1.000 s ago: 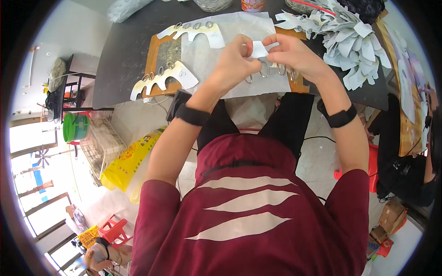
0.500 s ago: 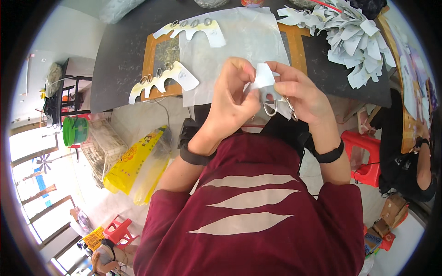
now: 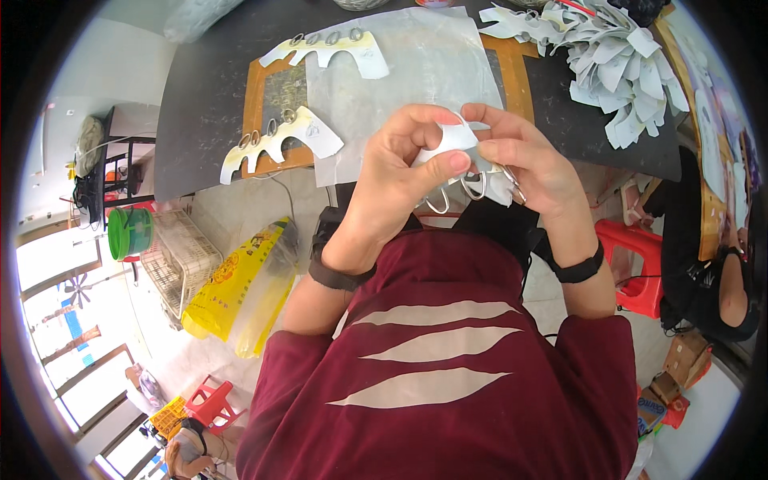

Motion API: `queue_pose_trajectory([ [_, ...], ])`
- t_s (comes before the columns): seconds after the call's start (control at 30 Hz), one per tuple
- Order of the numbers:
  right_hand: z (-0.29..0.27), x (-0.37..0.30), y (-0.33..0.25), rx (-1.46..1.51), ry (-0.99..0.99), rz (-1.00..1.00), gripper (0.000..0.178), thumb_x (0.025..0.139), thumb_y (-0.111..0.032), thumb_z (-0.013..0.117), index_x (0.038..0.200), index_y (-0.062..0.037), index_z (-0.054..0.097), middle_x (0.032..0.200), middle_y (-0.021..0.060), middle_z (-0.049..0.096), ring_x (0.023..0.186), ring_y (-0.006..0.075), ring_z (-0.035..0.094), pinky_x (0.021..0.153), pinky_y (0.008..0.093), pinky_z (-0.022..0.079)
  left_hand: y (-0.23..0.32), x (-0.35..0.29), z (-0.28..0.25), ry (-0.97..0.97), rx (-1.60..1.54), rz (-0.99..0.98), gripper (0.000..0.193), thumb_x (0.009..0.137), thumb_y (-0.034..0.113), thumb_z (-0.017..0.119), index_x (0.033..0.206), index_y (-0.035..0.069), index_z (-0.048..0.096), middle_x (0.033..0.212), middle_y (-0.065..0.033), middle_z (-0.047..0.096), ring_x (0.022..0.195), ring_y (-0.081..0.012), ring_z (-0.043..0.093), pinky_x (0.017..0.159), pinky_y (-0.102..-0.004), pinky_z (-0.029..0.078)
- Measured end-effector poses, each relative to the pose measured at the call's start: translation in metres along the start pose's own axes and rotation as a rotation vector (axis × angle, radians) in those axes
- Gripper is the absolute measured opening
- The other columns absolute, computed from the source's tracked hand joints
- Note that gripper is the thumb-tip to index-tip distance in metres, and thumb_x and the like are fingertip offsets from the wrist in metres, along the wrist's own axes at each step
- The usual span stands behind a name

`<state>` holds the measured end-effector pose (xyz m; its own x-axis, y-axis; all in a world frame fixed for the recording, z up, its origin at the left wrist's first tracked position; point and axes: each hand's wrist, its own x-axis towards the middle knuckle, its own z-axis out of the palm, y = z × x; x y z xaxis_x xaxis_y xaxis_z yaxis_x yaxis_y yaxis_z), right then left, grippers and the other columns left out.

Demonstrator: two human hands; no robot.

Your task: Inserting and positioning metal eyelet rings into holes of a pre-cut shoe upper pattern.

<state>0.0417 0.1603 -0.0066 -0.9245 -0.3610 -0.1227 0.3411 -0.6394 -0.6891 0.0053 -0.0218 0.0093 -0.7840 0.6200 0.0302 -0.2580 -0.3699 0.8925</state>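
Note:
Close to my body, over the table's near edge, I hold a white cut piece with metal rings (image 3: 450,141) between both hands. My left hand (image 3: 394,172) pinches its left part between thumb and fingers. The thumb and fingers of my right hand (image 3: 524,160) grip its right part. Several silvery rings hang below the fingers, and part of the piece is hidden behind them. Left of my hands lies a scalloped white strip with rings (image 3: 316,138). Farther back is a similar ringed strip (image 3: 366,56). Both show yellowish stains along the ring edge.
A pale translucent sheet (image 3: 408,60) covers the middle of the dark table (image 3: 200,104). At the back right is a heap of white pieces (image 3: 624,76). Below the table are a yellow bag (image 3: 232,280), a basket (image 3: 184,244) and a red stool (image 3: 632,264). Another person (image 3: 704,280) is at the right.
The piece has turned and tilted in my hands, bringing another ring into sight below it. My left thumb has moved onto its face.

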Motion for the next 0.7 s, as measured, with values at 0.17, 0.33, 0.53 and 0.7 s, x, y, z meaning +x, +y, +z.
queue_pose_trajectory([
  [0.17, 0.004, -0.003, 0.008, 0.061, 0.032, 0.002, 0.042, 0.082, -0.005, 0.056, 0.121, 0.0016, 0.040, 0.095, 0.0090, 0.059, 0.084, 0.0122, 0.059, 0.072, 0.0240, 0.047, -0.011, -0.002, -0.003, -0.021, -0.204, -0.018, 0.028, 0.080, 0.000, 0.062, 0.107, 0.004, 0.052, 0.087, -0.0068, 0.062, 0.077, -0.0143, 0.061, 0.068, -0.0256, 0.050],
  [0.33, 0.002, -0.005, 0.010, 0.044, 0.069, 0.004, 0.041, 0.082, -0.004, 0.056, 0.120, 0.0026, 0.041, 0.095, 0.0076, 0.059, 0.083, 0.0100, 0.057, 0.071, 0.0218, 0.045, -0.013, -0.004, 0.000, 0.013, -0.208, -0.008, 0.028, 0.081, 0.000, 0.061, 0.107, 0.004, 0.053, 0.088, -0.0055, 0.062, 0.077, -0.0122, 0.060, 0.067, -0.0250, 0.049],
  [0.53, 0.010, -0.014, -0.009, -0.330, 0.105, -0.024, 0.035, 0.085, -0.007, 0.056, 0.117, 0.0002, 0.046, 0.087, 0.0030, 0.059, 0.080, 0.0073, 0.056, 0.069, 0.0202, 0.044, -0.013, -0.007, 0.004, 0.111, 0.023, -0.050, 0.027, 0.079, -0.002, 0.062, 0.105, 0.005, 0.055, 0.087, -0.0027, 0.061, 0.071, -0.0051, 0.055, 0.060, -0.0196, 0.046],
  [0.7, 0.012, -0.018, -0.023, -0.928, 0.007, -0.203, 0.037, 0.082, -0.008, 0.060, 0.116, -0.0027, 0.048, 0.080, -0.0004, 0.055, 0.073, 0.0057, 0.052, 0.066, 0.0190, 0.040, -0.014, -0.004, 0.004, 0.055, 0.352, 0.020, 0.032, 0.078, -0.001, 0.063, 0.108, 0.005, 0.056, 0.074, 0.0043, 0.048, 0.060, -0.0011, 0.048, 0.044, -0.0125, 0.036],
])
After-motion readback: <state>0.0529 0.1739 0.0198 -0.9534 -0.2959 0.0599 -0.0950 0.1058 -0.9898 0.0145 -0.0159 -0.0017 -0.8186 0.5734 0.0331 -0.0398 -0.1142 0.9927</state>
